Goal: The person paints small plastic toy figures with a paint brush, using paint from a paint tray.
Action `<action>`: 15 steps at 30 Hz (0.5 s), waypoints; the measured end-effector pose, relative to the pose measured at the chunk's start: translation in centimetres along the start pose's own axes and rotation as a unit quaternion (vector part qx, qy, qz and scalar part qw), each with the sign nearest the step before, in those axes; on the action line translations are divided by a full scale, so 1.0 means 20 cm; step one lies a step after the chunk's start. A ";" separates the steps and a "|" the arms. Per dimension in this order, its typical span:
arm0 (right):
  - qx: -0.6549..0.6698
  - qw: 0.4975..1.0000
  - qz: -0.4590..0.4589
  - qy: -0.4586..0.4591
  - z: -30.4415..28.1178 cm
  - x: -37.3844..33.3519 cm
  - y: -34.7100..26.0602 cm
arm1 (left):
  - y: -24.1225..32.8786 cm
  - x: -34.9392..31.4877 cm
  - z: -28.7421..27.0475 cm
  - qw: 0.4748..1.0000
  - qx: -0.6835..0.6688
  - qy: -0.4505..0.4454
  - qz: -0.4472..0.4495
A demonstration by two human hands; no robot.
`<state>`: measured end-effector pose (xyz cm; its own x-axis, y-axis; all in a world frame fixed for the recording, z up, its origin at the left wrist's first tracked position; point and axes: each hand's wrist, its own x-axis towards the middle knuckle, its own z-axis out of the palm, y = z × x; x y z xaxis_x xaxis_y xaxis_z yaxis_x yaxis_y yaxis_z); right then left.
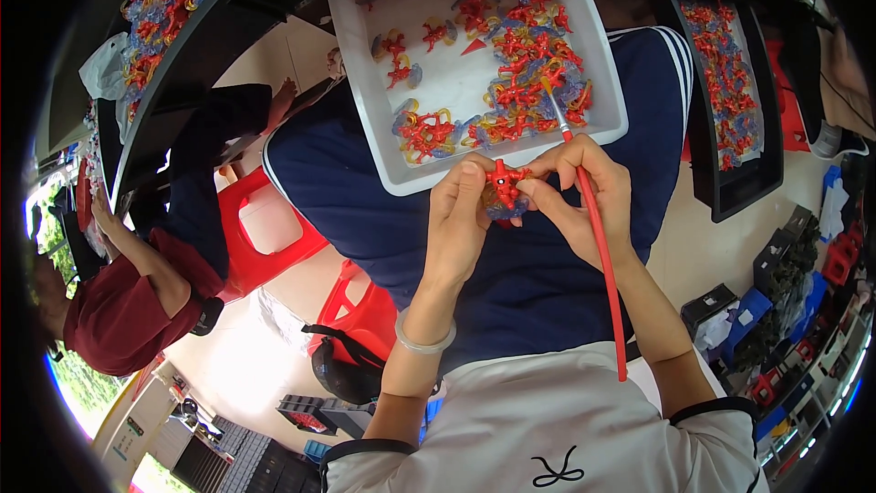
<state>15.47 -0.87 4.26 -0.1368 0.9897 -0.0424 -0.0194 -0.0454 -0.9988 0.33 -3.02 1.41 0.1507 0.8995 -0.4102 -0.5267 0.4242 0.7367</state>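
Over my lap, just below the near rim of a white tray point(388, 169), both hands meet at a small red figurine point(501, 179) with a bluish translucent base. My left hand point(459, 210) pinches it from the left, fingers closed. My right hand point(589, 196) is closed around a paintbrush point(606, 274) with a long red handle; its bristles point up over the tray, away from the figurine. The thumb and fingertips of that hand also touch the figurine's right side. Inside the tray lie many similar red figurines point(525, 59) with yellow and blue parts, heaped mostly along the right.
A black tray point(730, 187) of similar figurines stands at right. More figurines point(173, 9) lie on a dark-edged table at upper left. A person in a dark red shirt point(128, 310) sits at left. Red stools point(265, 228) and a black bag point(347, 370) are on the floor.
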 end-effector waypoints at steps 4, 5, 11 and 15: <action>0.002 1.000 -0.001 0.003 0.00 0.01 0.00 | 0.01 0.00 0.00 0.999 -0.034 -0.007 -0.009; -0.002 1.000 -0.007 0.001 0.00 0.01 0.00 | 0.01 0.00 -0.01 0.999 -0.033 -0.006 -0.009; 0.018 1.000 0.012 0.005 0.01 0.01 0.02 | 0.03 0.01 0.00 0.999 -0.034 -0.005 -0.031; 0.064 0.996 0.068 0.009 0.00 0.02 0.01 | 0.04 0.00 0.01 0.995 -0.069 0.003 -0.075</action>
<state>15.42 -0.57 3.99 -0.1291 0.9754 -0.1785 -0.1284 -0.1949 -0.9724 -0.01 -2.69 2.07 0.2316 0.8266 -0.5129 -0.6093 0.5343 0.5859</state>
